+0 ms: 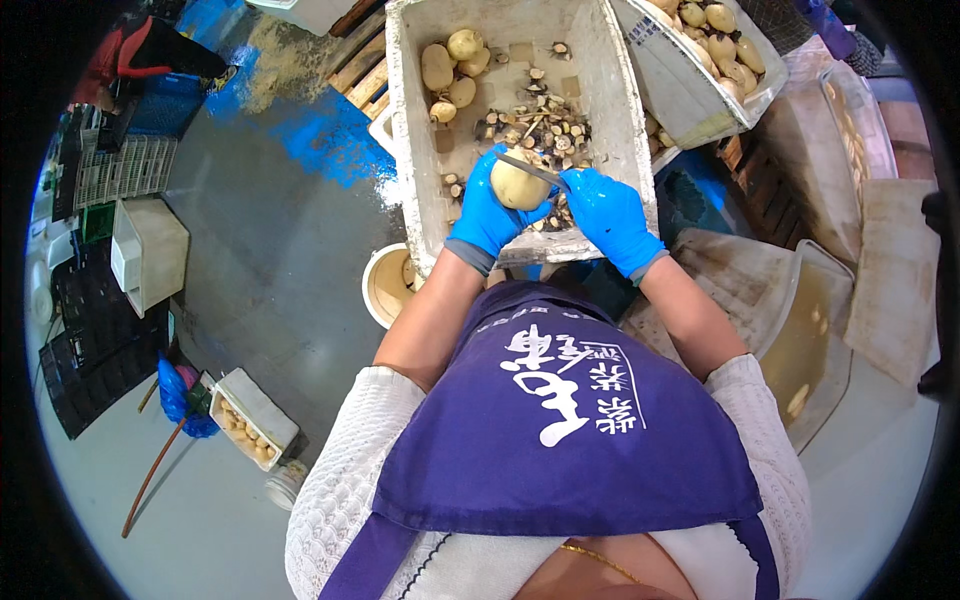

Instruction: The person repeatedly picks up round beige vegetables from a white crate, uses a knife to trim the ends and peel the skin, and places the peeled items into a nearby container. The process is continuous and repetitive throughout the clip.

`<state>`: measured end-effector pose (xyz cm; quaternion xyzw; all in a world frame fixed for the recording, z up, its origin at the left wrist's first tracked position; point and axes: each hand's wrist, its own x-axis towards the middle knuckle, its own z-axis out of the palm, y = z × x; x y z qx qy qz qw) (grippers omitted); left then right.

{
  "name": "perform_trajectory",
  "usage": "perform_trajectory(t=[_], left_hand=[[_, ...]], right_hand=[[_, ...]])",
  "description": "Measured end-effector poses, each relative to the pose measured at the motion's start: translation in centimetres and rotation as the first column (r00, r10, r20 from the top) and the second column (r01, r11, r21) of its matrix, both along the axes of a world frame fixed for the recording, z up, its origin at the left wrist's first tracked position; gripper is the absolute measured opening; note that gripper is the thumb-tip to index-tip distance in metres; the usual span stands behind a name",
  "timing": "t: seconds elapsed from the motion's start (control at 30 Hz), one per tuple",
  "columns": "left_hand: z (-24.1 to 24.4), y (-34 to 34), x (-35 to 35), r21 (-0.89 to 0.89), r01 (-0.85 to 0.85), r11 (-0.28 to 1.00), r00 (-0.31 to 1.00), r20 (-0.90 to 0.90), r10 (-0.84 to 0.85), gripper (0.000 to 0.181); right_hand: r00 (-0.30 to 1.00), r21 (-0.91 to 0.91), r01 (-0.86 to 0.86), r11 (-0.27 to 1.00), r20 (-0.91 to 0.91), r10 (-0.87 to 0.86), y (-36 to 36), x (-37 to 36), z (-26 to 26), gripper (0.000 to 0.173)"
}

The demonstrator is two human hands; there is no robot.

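My left hand (481,208), in a blue glove, cups a pale round lotus root segment (516,187) above a white foam box (636,142). A knife (534,169) is in my right hand (606,216), also gloved in blue. Its blade lies across the upper part of the segment. Below and beyond my hands, many dark-edged lotus root end trimmings (566,133) are scattered over the box floor. Several whole lotus root segments (437,69) rest together in the box's far left corner.
A tilted foam box (694,105) of lotus root segments stands at the far right. On the right, a tub (806,375) holds murky water. A white bucket (379,289) sits left of my box. Crates (120,172) and another person's red sleeve (97,67) are at far left.
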<state>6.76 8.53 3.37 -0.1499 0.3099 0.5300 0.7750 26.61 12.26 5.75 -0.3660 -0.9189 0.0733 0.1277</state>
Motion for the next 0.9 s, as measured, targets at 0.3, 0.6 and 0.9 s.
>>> perform_trajectory(t=[0.3,0.6,0.9], left_hand=[[-1.4,-2.2,-0.7,-0.009,-0.098,0.995,0.977,-0.191,0.094,0.045],[0.0,-0.9,-5.2,0.162,-0.051,0.985,0.993,-0.095,0.067,0.064],[0.1,1.8,0.5,0.172,0.156,0.973,0.877,-0.477,-0.056,0.057]], right_hand=[[0.998,-0.116,0.034,0.993,-0.046,-0.040,0.7,2.5,-5.7,0.016],[0.892,-0.793,0.222,0.567,-0.069,-0.446,1.9,1.1,-2.8,0.028],[0.720,-0.823,-0.167,0.542,-0.478,-0.503,2.0,-2.7,0.1,0.066]])
